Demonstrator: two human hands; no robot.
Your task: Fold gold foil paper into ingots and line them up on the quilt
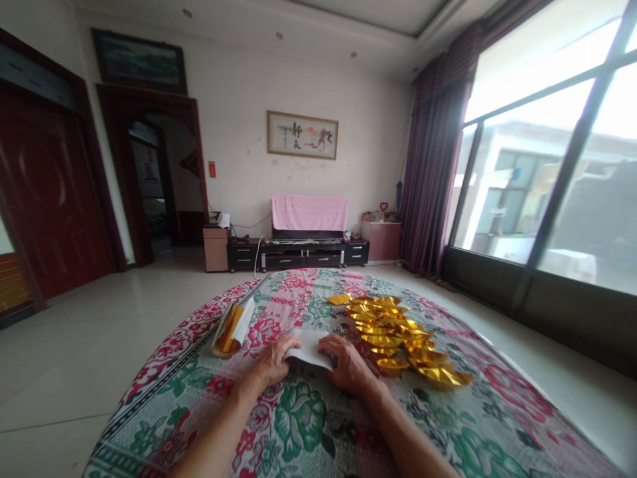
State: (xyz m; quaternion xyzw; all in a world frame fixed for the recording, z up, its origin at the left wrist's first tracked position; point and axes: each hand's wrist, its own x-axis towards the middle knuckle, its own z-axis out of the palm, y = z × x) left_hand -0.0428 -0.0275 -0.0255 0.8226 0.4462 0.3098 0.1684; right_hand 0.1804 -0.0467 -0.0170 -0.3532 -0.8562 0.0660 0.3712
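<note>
Hands observed over a rounded worktop (pixel 209 405) covered in red, green and grey floral cloth (pixel 298 425). Fingers of the left hand (pixel 273 360) are clamped on the left edge of a small, bowed white sheet (pixel 309 344); fingers of the right hand (pixel 347 360) are clamped on its right edge. The sheet is between both hands. A curled bundle of white and gold sheets (pixel 233 330) lies to the left; shiny gold boat-shaped pieces (pixel 385 340) sit grouped near the right hand
</note>
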